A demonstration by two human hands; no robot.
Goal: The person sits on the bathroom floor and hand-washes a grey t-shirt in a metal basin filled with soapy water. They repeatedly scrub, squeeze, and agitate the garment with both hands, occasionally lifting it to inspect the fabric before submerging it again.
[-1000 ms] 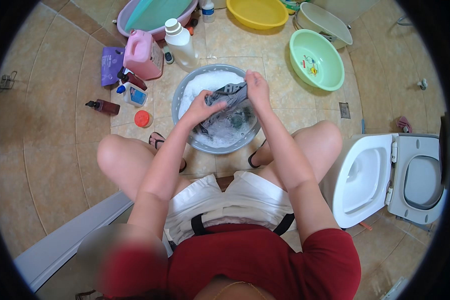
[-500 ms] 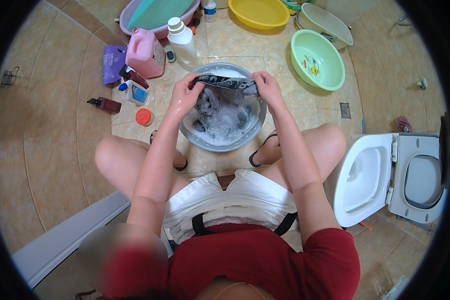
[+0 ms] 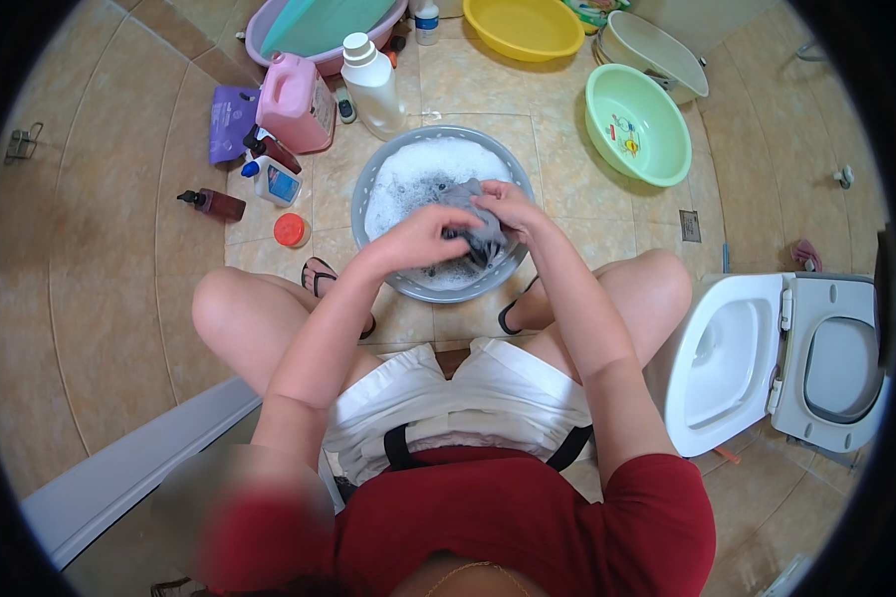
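Note:
A round grey basin [image 3: 362, 221] stands on the floor between my feet, full of foamy water [image 3: 433, 164]. Bunched over its right part is a wet pair of grey underpants [image 3: 483, 231], with a darker part hanging low near the water. My right hand [image 3: 511, 207] grips the cloth from the right, fingers closed on its upper edge. From the left, my left hand [image 3: 426, 237] reaches over the basin to the dark part of the cloth. Its thumb and fingers are apart, curved loosely beside the fabric; I see no firm grip there.
Left of the basin stand a white bottle [image 3: 373, 95], a pink jug [image 3: 297, 104], pump bottles [image 3: 212, 205] and a red-lidded jar [image 3: 290, 231]. A green basin [image 3: 657, 129] and yellow basin [image 3: 528, 30] lie beyond. At right is a toilet [image 3: 722, 348] with its lid raised.
The underpants, earlier stretched by the waistband between both hands, are now bunched at the basin's right side. My left hand came right and down; my right hand moved slightly left and down.

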